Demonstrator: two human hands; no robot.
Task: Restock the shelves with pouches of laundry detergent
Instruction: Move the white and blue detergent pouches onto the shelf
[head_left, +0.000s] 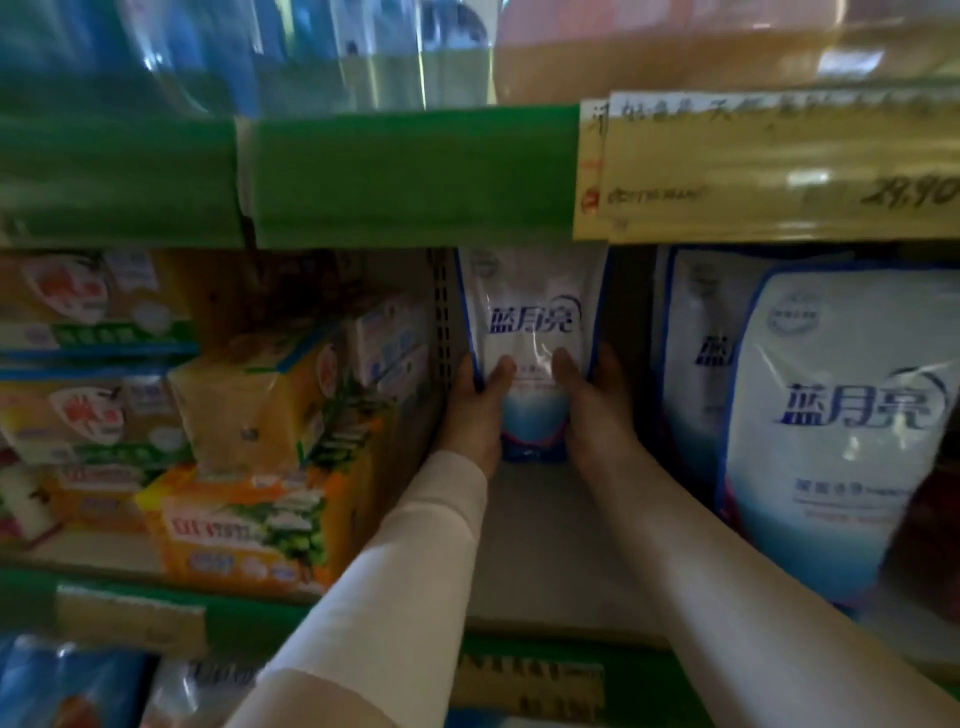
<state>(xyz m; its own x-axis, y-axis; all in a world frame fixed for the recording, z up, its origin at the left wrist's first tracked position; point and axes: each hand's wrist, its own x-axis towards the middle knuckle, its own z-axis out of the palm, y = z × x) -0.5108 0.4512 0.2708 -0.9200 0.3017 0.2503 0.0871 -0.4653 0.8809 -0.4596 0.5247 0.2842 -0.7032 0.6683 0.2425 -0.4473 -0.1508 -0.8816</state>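
The shelf (545, 551) takes up most of the view, with bare board running back between the two arms. A green strip (405, 176) edges the shelf above it, and a yellow price label (779, 166) sits to the right of the strip.

Three white-and-blue detergent pouches show in this bay. The front pouch (841, 415) stands upright at the right and looks the largest. A second pouch (696, 332) stands just behind it, partly hidden. To the left, past the upright post, are stacked soap packs (249, 519), too blurred to count.

The third pouch (530, 317) stands upright deep at the back left of the bay, against the post. Whether its bottom touches the board cannot be told.

Both hands grip this pouch by its lower half. The left hand (475, 415), coming out of a pale sleeve (405, 571), has its thumb across the front and its fingers (464, 370) curled round the left edge. The right hand (597, 415) mirrors it, thumb on the front and fingers (609, 364) clamped round the right edge.
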